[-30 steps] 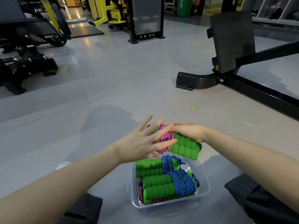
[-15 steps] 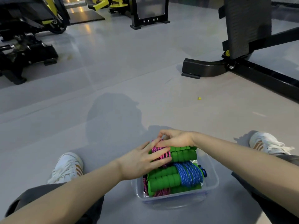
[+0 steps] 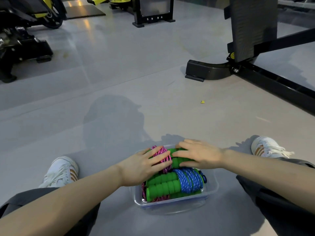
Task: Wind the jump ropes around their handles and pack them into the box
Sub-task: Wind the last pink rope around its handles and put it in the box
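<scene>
A clear plastic box [image 3: 212,189] sits on the floor between my legs. It holds wound jump ropes with green foam handles. The blue jump rope [image 3: 188,180] lies at the near side, and another pink-corded one shows beneath it. The pink jump rope [image 3: 162,155] lies on top at the far side of the box. My left hand [image 3: 139,166] rests flat on its pink cord with the fingers spread. My right hand [image 3: 199,155] covers its green handles [image 3: 177,161], with the thumb along their near side and the fingers over the top.
My white shoes rest on the grey floor at the left [image 3: 60,171] and right [image 3: 267,148]. A black gym machine base [image 3: 209,70] stands ahead on the right, with more machines [image 3: 22,46] at the far left. A small yellow scrap [image 3: 202,101] lies ahead.
The pink jump rope came down from above the box onto the ropes inside. My hands followed it and flattened over it. The view tilted down, so my shoes are in sight.
</scene>
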A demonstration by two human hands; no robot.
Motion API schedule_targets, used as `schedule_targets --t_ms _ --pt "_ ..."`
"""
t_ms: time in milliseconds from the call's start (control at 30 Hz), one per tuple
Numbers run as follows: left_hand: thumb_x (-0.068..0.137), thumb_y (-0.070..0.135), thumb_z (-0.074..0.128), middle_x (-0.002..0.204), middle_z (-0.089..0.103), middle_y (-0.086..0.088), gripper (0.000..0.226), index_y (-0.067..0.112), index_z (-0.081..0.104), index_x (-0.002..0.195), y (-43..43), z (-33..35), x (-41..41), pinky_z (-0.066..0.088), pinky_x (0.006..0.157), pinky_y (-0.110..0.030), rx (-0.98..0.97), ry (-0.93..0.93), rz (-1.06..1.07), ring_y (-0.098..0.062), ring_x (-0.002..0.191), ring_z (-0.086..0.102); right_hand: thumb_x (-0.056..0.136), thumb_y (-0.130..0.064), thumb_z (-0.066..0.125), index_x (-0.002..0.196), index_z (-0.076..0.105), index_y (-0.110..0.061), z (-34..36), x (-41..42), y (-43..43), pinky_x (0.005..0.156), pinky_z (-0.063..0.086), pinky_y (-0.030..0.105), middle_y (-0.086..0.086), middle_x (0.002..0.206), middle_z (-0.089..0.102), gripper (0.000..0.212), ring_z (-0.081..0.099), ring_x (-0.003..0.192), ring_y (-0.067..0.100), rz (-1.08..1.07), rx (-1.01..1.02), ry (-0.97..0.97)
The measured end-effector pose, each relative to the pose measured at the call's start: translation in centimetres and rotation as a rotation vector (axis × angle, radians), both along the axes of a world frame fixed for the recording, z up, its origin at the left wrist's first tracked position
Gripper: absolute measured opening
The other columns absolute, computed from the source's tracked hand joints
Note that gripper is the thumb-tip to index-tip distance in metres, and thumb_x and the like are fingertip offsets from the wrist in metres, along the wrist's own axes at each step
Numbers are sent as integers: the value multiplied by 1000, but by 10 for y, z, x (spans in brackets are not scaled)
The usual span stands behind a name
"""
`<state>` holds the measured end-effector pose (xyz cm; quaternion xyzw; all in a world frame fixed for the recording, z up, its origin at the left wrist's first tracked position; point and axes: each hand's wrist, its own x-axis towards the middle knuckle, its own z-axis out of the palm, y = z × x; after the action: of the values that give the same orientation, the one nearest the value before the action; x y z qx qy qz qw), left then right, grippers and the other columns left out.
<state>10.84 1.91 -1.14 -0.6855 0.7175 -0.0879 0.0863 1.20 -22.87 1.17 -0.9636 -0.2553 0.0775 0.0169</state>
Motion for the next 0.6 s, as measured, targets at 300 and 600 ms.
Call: schedule_targets --t_ms 300,600 --pt "98 20 43 159 9 -10 71 19 -7 148 -5 -10 0 19 117 -45 167 83 155 -37 145 6 73 -33 76 97 54 -22 -6 -3 19 60 52 32 4 90 62 34 61 78 24 -42 -52 -80" --pt "75 65 -21 156 -20 -13 85 36 6 151 -11 6 -27 -8 119 -33 186 355 410 -23 145 -19 79 -67 -3 148 21 -16 -3 -38 32 117 5 33 6 159 10 89 10 145 22 -242 -10 115"
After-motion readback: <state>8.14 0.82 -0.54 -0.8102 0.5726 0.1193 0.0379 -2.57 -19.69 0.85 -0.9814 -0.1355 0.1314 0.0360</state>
